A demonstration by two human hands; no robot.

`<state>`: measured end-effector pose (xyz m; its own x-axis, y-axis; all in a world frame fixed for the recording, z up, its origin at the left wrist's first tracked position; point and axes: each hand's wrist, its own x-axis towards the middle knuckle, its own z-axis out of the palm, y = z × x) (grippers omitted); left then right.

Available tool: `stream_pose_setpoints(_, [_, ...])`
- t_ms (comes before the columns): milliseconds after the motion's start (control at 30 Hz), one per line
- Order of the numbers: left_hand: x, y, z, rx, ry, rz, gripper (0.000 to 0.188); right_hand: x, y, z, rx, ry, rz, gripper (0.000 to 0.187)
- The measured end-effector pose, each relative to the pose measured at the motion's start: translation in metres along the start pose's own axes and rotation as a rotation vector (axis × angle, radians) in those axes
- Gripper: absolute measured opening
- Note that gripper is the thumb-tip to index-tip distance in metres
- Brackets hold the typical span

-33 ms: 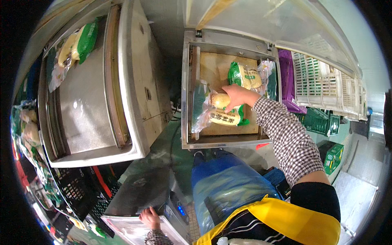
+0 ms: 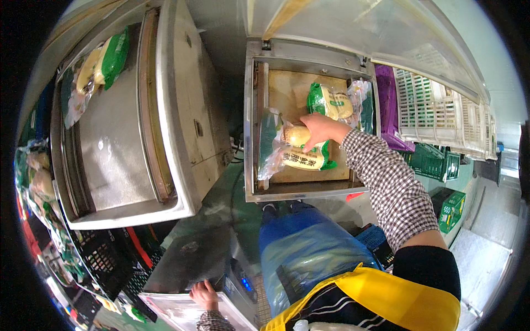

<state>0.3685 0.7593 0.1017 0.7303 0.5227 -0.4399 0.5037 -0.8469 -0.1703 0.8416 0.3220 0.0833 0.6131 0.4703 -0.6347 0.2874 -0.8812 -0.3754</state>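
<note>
2 big steel chambers here: L chamber (image 2: 130, 222) to the person's left, R chamber (image 2: 309, 194) straight ahead, lid (image 2: 326, 25) up over the R one. Lower down, 1 steel box (image 2: 190, 256) w/ a blue-lit display (image 2: 246, 284). Off to the R, a white crate (image 2: 436, 105) (may be a stack, can't tell), 1 purple crate (image 2: 388, 102) next to it, and at least 2 green ones: upper green crate (image 2: 428, 160), lower green crate (image 2: 451, 211)

Inside R chamber, a tan board (image 2: 284, 85), and on it the action: near bag (image 2: 303, 159) lies flat, clear end pointing L, green end R; far bag (image 2: 334, 100) sits just beyond, clear end pointing R. In L chamber, L bag (image 2: 102, 62) lies at the top L corner

R hand (image 2: 327, 129) is on near bag, thumb & fingers spread round a pale piece inside; grasping or just pressing, can't tell. L hand (image 2: 204, 296) rests on the steel box edge, nothing seen in it, curl of the fingers unclear

Step in hand, I'd judge: placing/straightening bags on the board. Next move prob. calls for a light touch, near bag kept flat & far bag not nudged

Count: 3 bags in the chambers, 2 R, 1 L; more packs (image 2: 40, 179) at far-L rim, too warped to count
</note>
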Motion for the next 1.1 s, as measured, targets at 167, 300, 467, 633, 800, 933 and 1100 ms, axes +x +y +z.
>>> stream_pose_setpoints(167, [-0.001, -0.041, 0.041, 0.046, -0.003, 0.120, 0.037, -0.013, -0.003, -0.001, -0.069, 0.107, -0.113, 0.069])
stream_pose_setpoints(300, [0.011, -0.024, 0.032, -0.001, -0.156, -0.001, 0.039, -0.027, 0.017, 0.021, 0.012, 0.211, -0.195, 0.073])
stream_pose_setpoints(467, [0.001, -0.068, 0.079, 0.076, 0.005, 0.108, 0.042, -0.047, -0.007, 0.007, 0.215, 0.108, 0.139, 0.084])
stream_pose_setpoints(633, [0.001, -0.051, 0.053, 0.074, 0.116, 0.266, 0.043, -0.078, 0.000, 0.031, 0.537, 0.400, 0.207, 0.080])
stream_pose_setpoints(800, [0.009, -0.015, 0.019, 0.046, -0.119, 0.113, 0.043, -0.122, 0.030, 0.090, 2.049, 0.605, 0.008, 0.055])
stream_pose_setpoints(933, [0.047, -0.145, 0.154, 0.039, 0.101, 0.426, 0.041, -0.130, 0.028, 0.105, 2.481, 0.881, -0.121, 0.054])
stream_pose_setpoints(1100, [0.058, -0.205, 0.218, 0.004, 0.214, 0.453, 0.040, -0.080, 0.034, 0.093, 2.373, 1.023, -0.266, 0.060])
